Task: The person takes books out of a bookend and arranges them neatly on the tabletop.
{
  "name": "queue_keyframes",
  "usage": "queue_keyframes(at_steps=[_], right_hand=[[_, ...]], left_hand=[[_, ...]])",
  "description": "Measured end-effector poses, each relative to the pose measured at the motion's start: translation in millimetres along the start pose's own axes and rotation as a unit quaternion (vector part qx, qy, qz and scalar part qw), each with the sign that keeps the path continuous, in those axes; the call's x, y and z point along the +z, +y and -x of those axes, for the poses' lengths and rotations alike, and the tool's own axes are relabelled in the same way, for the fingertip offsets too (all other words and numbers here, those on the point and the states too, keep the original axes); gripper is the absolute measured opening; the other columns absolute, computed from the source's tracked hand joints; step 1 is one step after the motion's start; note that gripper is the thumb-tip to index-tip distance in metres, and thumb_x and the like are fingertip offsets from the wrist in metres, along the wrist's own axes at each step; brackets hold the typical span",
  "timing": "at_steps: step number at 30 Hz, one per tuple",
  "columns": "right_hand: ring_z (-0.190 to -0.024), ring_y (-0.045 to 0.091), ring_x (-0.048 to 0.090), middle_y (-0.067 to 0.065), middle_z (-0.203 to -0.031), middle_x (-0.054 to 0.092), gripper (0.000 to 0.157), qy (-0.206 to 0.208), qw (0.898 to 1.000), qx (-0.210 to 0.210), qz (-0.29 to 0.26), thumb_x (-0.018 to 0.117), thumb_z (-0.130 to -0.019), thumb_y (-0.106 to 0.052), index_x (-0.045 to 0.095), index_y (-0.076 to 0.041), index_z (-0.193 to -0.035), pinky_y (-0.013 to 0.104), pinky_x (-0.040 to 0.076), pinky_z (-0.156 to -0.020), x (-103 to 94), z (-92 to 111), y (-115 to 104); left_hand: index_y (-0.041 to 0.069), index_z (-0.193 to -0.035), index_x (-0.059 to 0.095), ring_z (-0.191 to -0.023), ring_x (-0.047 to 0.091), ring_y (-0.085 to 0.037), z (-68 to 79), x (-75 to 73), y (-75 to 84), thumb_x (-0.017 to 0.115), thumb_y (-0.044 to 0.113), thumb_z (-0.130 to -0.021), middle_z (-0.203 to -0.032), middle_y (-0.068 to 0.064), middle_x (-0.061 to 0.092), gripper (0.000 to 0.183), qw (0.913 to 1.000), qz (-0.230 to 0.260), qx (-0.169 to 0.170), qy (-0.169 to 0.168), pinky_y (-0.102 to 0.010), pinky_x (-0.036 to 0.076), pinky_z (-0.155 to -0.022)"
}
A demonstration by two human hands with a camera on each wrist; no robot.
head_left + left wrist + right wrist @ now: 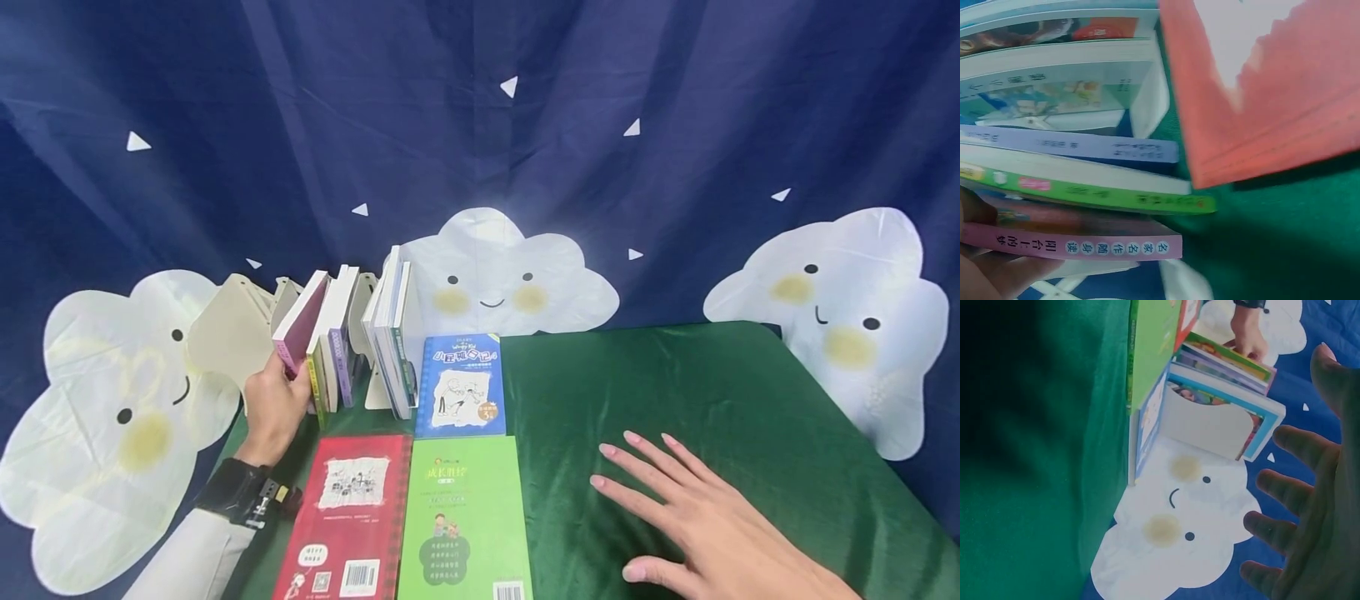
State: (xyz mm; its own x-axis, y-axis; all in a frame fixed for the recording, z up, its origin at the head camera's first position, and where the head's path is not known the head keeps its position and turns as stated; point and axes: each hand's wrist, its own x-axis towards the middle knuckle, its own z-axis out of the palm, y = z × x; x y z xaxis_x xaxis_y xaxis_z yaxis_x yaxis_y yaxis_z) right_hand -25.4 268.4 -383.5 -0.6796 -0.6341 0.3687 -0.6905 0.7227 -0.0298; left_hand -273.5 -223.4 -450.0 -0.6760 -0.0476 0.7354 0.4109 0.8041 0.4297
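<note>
My left hand [273, 404] grips a pink-spined book [302, 329] standing at the left of a row of upright books. In the left wrist view, fingers and thumb lie on either side of its pink spine [1072, 247]. Directly beside it stand a thin book with a green spine [1116, 195] and one with a purple spine [341, 367]. My right hand [697, 521] is held over the green cloth with fingers spread, holding nothing; in the right wrist view the hand [1316, 494] shows its fingers apart.
Cream bookends [228, 325] stand at the left and among the books. More upright books [393, 333] stand right of the purple one. A blue book [461, 383], a red book [348, 517] and a green book [465, 517] lie flat on the green cloth [637, 383]. Behind hangs a blue curtain [562, 167].
</note>
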Motion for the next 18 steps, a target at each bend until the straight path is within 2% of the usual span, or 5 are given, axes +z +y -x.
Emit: queue_keyframes(at_steps=[7, 14, 18], right_hand=[[-0.135, 0.034, 0.029, 0.004, -0.153, 0.03, 0.068, -0.003, 1.0, 0.006, 0.003, 0.056, -0.088, -0.056, 0.04, -0.02, -0.144, 0.043, 0.009, -0.114, 1.1, -0.2, 0.1], [-0.136, 0.032, 0.029, 0.003, -0.153, 0.029, 0.07, -0.011, 1.0, 0.017, 0.011, 0.056, -0.089, -0.056, 0.037, -0.019, -0.145, 0.042, 0.01, -0.114, 1.1, -1.7, 0.9], [-0.135, 0.032, 0.03, 0.003, -0.153, 0.029, 0.07, -0.006, 1.0, 0.015, 0.013, 0.055, -0.089, -0.056, 0.037, -0.018, -0.145, 0.043, 0.011, -0.114, 1.7, -2.4, 1.4]], left_hand=[[-0.004, -0.091, 0.059, -0.049, 0.052, -0.031, -8.4, -18.5, 11.4, 0.067, 0.011, -0.083, -0.064, -0.021, 0.062, 0.019, 0.9997, -0.002, 0.021, 0.013, -0.048, 0.038, -0.043], [-0.002, -0.085, 0.056, -0.046, 0.045, -0.028, -12.4, -41.8, 18.6, 0.065, 0.012, -0.083, -0.056, -0.017, 0.055, 0.017, 0.9977, -0.02, 0.052, 0.039, -0.043, 0.032, -0.041], [-0.006, -0.091, 0.054, -0.046, 0.045, -0.027, -13.9, -56.7, 27.3, 0.065, 0.011, -0.083, -0.057, -0.017, 0.055, 0.02, 0.9971, -0.028, 0.062, 0.034, -0.041, 0.031, -0.04]])
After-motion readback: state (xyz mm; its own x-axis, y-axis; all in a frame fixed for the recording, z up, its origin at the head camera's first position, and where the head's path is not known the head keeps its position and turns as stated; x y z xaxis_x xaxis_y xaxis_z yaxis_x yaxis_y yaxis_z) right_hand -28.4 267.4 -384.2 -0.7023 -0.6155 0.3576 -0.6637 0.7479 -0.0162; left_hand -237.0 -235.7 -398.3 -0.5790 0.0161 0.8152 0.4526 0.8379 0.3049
